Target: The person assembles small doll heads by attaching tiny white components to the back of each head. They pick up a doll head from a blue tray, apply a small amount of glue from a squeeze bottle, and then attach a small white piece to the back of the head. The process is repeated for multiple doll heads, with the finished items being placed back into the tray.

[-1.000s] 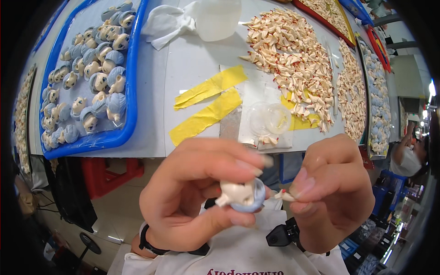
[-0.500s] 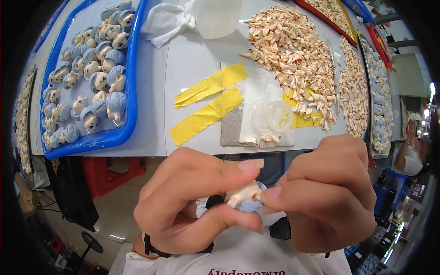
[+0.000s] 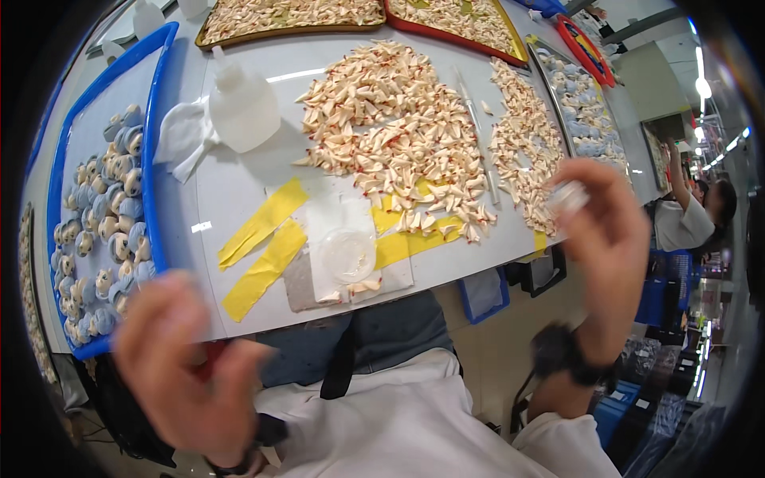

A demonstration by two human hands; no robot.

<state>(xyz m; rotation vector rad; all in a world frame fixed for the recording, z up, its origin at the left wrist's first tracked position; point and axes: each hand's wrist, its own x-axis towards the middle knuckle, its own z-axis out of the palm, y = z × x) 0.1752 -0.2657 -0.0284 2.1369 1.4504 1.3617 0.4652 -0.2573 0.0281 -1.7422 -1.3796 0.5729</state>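
Observation:
My right hand (image 3: 602, 239) is raised over the table's right edge. Its fingertips close on a small, blurred, pale grey-blue doll head (image 3: 569, 197). My left hand (image 3: 183, 366) is off the front left corner of the table, near a blue tray (image 3: 163, 159); motion smears it, but thumb and fingers look apart with nothing between them. Several blue-haired doll heads (image 3: 107, 207) lie in that tray. Mid-table spreads a large heap of small cream, red-tipped pieces (image 3: 390, 119). A round clear plastic dish (image 3: 347, 253) sits on a white sheet before it, beside a few loose pieces (image 3: 365, 285).
Yellow tape strips (image 3: 267, 271) cross the table. A translucent bottle (image 3: 243, 111) stands by a white cloth (image 3: 182, 135). At right is a tray of blue-haired heads (image 3: 586, 103), past a second heap (image 3: 522, 139). Trays of cream pieces (image 3: 291, 14) line the back. Another person (image 3: 685, 215) is far right.
My hands have parted: the left let go and swung left, the right carried the doll head up and right. The view has shifted, showing more of the table's back and right.

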